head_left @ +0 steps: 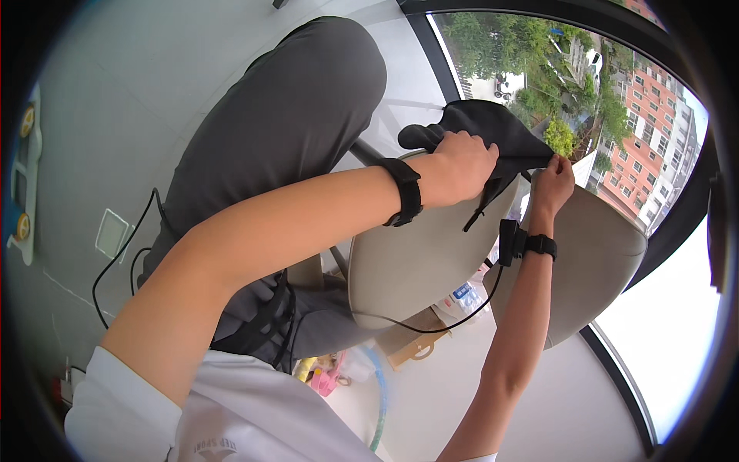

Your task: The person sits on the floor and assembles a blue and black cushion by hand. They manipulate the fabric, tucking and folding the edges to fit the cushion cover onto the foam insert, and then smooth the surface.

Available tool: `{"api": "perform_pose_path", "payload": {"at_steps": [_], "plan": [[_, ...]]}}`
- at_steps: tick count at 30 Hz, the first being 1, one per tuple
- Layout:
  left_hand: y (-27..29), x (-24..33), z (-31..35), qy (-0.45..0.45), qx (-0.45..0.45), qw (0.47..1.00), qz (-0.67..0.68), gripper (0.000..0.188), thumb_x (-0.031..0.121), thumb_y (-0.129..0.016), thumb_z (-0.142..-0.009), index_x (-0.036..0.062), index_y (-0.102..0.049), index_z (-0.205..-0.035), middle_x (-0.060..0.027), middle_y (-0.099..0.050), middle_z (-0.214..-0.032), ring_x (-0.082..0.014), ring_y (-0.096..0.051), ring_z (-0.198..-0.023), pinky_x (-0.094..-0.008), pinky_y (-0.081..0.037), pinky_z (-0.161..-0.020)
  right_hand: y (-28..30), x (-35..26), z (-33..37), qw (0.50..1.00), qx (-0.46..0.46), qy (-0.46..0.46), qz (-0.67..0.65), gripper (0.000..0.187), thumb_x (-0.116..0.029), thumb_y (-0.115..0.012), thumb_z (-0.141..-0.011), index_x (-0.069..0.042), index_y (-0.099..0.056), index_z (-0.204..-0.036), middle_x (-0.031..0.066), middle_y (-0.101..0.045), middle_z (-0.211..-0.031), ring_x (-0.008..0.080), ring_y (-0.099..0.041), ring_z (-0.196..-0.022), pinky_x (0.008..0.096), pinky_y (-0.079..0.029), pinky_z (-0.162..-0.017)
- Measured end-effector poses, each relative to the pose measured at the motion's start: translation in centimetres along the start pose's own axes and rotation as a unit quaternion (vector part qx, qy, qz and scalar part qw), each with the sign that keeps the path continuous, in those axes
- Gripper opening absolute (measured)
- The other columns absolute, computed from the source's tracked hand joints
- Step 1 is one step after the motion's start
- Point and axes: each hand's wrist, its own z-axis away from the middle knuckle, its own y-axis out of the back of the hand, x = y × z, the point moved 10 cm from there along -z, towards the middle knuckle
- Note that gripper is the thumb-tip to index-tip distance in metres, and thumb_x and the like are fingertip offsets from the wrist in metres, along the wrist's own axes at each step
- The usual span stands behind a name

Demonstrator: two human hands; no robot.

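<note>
As the left hand [462, 165] clamps down on a black fabric garment [493, 131], its grip is pressed together around a bunched fold near the garment's near edge, knuckles up. The right hand [553, 185] pinches the cloth's far corner between thumb and fingertips, and the fabric runs taut between the two hands. The garment lies over the top of a beige rounded chair back [431, 262], with a second beige shell [593, 262] just beside it under the right wrist. A dark strap or zip pull [479, 212] dangles from the cloth against the chair. Both wrists carry black bands, and a thin black cable [431, 327] loops from the right one across the chair. Grey trousers [285, 131] fill the upper left, above a pale floor [115, 100]; a curved window [616, 138] shows trees and red buildings. The likely hazard: the right hand's narrow pinch could slip under tension, letting the fabric slide off the smooth chair back, or the cable could snag the dangling strap.
</note>
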Motion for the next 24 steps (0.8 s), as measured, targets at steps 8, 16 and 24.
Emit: {"api": "perform_pose_path", "payload": {"at_steps": [8, 16, 24], "plan": [[-1.3, -1.6, -0.8, 0.036, -0.058, 0.998, 0.012, 0.053, 0.023, -0.058, -0.092, -0.0113, -0.051, -0.132, -0.0198, -0.074, -0.097, -0.0318, -0.073, -0.089, -0.0413, -0.057, -0.076, -14.2, 3.4, 4.2, 0.936, -0.304, -0.107, -0.143, 0.053, -0.052, -0.056, -0.098, -0.004, -0.077, -0.105, 0.0209, -0.074, -0.096, 0.0332, -0.065, -0.086, 0.0383, -0.048, -0.087], [0.4, 0.1, 2.0, -0.045, 0.082, 0.988, -0.124, 0.059, 0.031, -0.062, -0.093, -0.0085, -0.05, -0.135, -0.0226, -0.07, -0.097, -0.0353, -0.071, -0.083, -0.0429, -0.057, -0.073, -8.6, -3.5, 9.6, 0.946, -0.121, -0.085, -0.287, 0.048, -0.041, -0.052, -0.102, 0.002, -0.072, -0.108, 0.0228, -0.071, -0.105, 0.0372, -0.063, -0.101, 0.0443, -0.046, -0.092], [2.8, -2.3, 2.2, -0.057, 0.103, 0.991, -0.063, 0.048, 0.033, -0.06, -0.093, -0.0039, -0.053, -0.123, -0.0243, -0.071, -0.099, -0.0428, -0.069, -0.094, -0.051, -0.056, -0.08, 16.7, -13.8, 24.2, 0.799, 0.23, -0.015, -0.556, 0.032, -0.009, -0.046, -0.103, 0.005, -0.058, -0.13, 0.0202, -0.062, -0.133, 0.0269, -0.06, -0.124, 0.0474, -0.044, -0.111]]}}
